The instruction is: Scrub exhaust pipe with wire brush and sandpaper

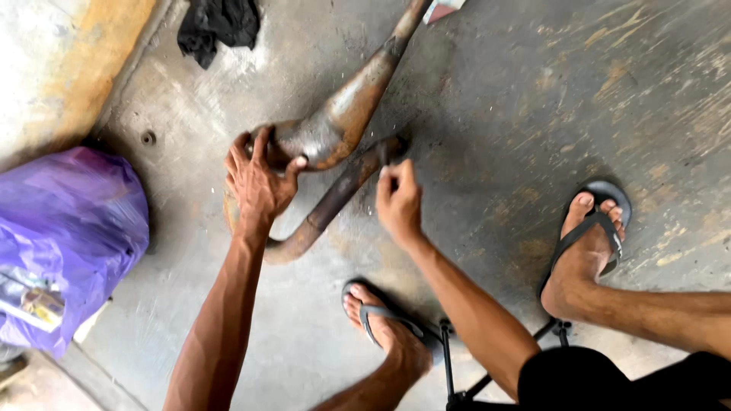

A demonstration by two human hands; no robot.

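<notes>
A rusty brown exhaust pipe (346,114) with a bulged chamber and a curved header tube lies on the grey concrete floor. My left hand (257,183) grips the wide end of the chamber, fingers wrapped over its rim. My right hand (397,199) is pinched at the open end of the curved tube (335,199), fingertips touching the tube mouth. Whether something small sits between those fingers cannot be made out.
A purple plastic bag (68,228) sits at the left. A black rag (217,27) lies at the top. My feet in black flip-flops (384,323) (590,236) rest on the floor, with a black metal stool frame (457,373) under me.
</notes>
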